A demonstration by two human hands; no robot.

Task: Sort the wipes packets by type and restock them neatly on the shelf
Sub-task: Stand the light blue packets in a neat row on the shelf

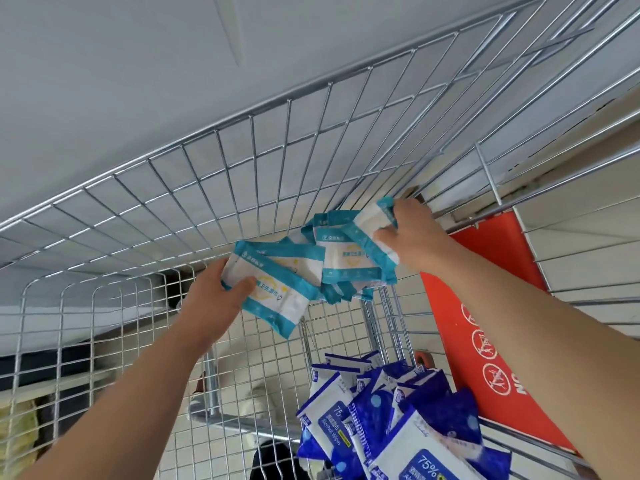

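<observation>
Both bare arms reach up to a wire-grid shelf [214, 188] that slants across the upper view. Left hand [214, 299] grips a teal-and-white wipes packet [277, 296] at its near-left end, thumb on the printed face, fingers curled underneath. Right hand [412, 233] is clenched around a second teal packet [372, 230] turned on edge, fingers wrapped over its far end (fingertips partly hidden). Between the two hands lies a loose, overlapping pile of teal packets [343, 268] at the shelf's front edge, some corners hanging down past the wire; the held packets touch this pile. Below right, a wire-mesh cart [270, 382] holds a heap of blue-and-white alcohol wipes packs [388, 420] (labels read "75%" and "Alcohol Wipes"), jumbled and tilted against each other, well apart from the teal ones. A red sign panel [485, 323] with circular prohibition icons sits just beside the blue heap, on the cart's right side. Pale wall above the shelf
</observation>
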